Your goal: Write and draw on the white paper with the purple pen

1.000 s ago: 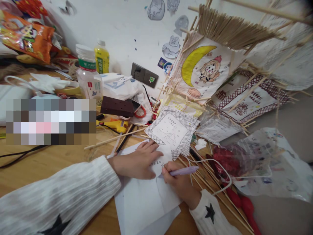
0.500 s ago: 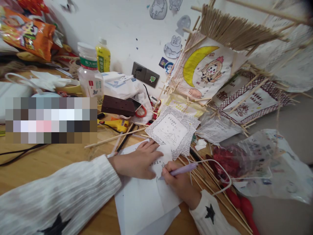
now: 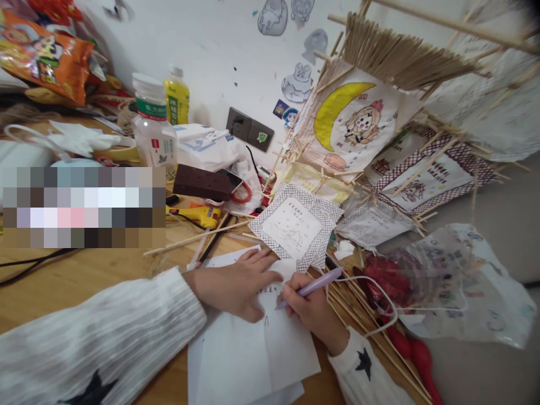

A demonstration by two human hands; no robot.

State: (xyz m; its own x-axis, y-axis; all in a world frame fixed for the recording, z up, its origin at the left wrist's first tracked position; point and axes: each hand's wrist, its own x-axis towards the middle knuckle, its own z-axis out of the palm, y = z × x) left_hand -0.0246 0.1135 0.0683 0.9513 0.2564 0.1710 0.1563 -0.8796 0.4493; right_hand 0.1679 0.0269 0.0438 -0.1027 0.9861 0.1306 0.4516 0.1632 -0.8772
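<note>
My left hand lies flat with its fingers spread on a white sheet of paper, which rests over other sheets on the wooden table. My right hand is closed around a lilac pen, its tip pointing down at the paper. Small handwriting and a short curved pen stroke show on the sheet between the hands. Just beyond the fingers lies a square drawing with a cross-hatched border, partly over the sheet's far end.
A stick-built lantern with painted panels stands at the right. Thin wooden sticks and a plastic bag lie beside my right hand. A yellow glue gun, a dark brown box and a clear bottle stand farther back.
The paper has slid toward me and turned slightly under my left hand, carrying the curved stroke down. My right hand with the pen has tilted, its tip now above that stroke.
</note>
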